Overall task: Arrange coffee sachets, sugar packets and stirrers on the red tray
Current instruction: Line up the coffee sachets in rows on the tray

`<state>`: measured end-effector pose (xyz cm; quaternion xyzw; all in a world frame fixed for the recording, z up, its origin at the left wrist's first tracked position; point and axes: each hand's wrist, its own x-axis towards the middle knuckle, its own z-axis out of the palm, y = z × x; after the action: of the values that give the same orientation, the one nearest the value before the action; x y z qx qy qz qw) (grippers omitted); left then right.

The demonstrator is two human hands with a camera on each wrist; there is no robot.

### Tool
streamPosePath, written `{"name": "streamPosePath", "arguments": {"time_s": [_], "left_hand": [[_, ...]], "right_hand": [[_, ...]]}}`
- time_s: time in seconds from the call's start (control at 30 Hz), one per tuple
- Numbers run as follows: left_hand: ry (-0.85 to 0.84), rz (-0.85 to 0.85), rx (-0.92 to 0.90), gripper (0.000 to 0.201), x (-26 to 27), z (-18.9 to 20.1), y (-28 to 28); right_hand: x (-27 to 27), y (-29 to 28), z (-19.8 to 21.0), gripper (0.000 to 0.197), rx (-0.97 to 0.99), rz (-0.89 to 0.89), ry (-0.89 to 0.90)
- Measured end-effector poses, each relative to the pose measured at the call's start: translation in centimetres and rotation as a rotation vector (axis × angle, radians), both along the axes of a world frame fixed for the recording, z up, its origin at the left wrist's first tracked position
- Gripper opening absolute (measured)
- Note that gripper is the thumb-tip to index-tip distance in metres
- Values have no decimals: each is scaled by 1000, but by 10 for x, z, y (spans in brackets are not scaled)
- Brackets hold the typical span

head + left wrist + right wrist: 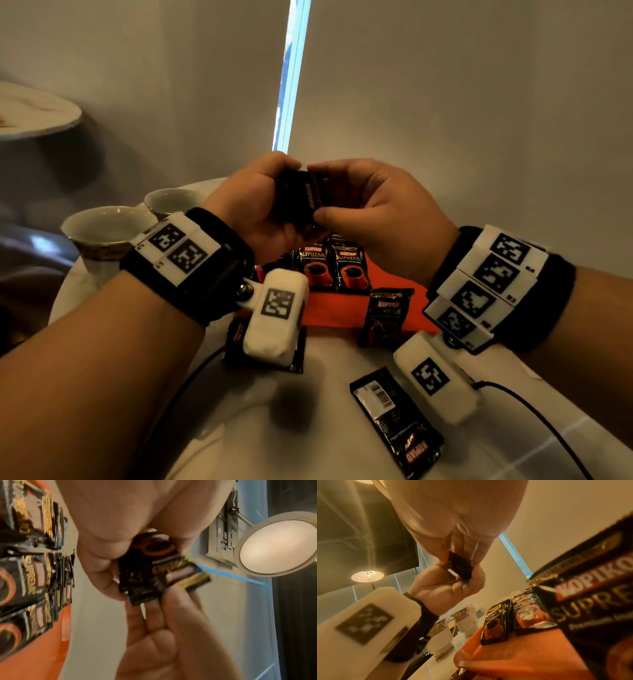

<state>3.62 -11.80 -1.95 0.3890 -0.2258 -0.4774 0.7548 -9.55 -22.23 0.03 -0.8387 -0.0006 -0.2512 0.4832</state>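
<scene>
Both hands are raised above the red tray and hold a black coffee sachet between them. My left hand curls around its left side. My right hand pinches its right edge between thumb and fingers. The left wrist view shows the held sachet blurred, maybe more than one. It also shows in the right wrist view as a held sachet. Two sachets lie face up side by side on the tray. Another sachet leans on the tray's near edge.
One sachet lies barcode side up on the white table at the front right. Another sachet is partly hidden under my left wrist camera. Two white cups stand at the table's left. A black cable runs off to the right.
</scene>
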Motion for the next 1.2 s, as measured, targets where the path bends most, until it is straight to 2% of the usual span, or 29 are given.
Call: {"name": "streamPosePath", "arguments": {"time_s": [0.07, 0.13, 0.17, 0.23, 0.3, 0.33, 0.43, 0.57, 0.7, 0.8, 1.0, 1.07, 1.13, 1.2], "left_hand": [[66, 50, -30, 30, 5, 1, 3], [185, 155, -107, 17, 12, 2, 6], [231, 200, -167, 14, 16, 3, 8], [267, 268, -288, 14, 26, 5, 12], [264, 311, -355, 22, 33, 7, 15], [264, 321, -369, 25, 35, 9, 16], [231, 268, -388, 20, 40, 6, 19], [47, 197, -275, 41, 43, -1, 15], [119, 223, -267, 42, 37, 2, 15], [127, 253, -264, 38, 34, 1, 13], [158, 221, -209, 8, 28, 0, 13], [143, 191, -196, 21, 29, -2, 14], [137, 145, -178, 30, 29, -4, 15], [104, 113, -141, 28, 26, -4, 16]], "right_hand": [[-2, 3, -3, 41, 7, -42, -35], [-5, 2, -3, 24, -4, -102, -20], [-7, 2, -2, 14, -28, -108, 60], [-13, 4, 1, 4, -174, -64, 362], [-18, 10, -1, 15, -388, 40, 664], [-19, 16, -3, 24, -476, 100, 760], [-19, 41, -9, 40, -668, 226, 899], [-9, 54, -16, 43, -892, 256, 923], [-7, 61, -28, 52, -1058, 196, 923], [-10, 63, -28, 44, -1093, 163, 938], [-15, 57, -30, 22, -1131, 151, 856], [-18, 57, -29, 26, -1084, 134, 836], [-20, 57, -30, 41, -1042, 124, 839], [-22, 55, -31, 42, -1075, 144, 856]]}}
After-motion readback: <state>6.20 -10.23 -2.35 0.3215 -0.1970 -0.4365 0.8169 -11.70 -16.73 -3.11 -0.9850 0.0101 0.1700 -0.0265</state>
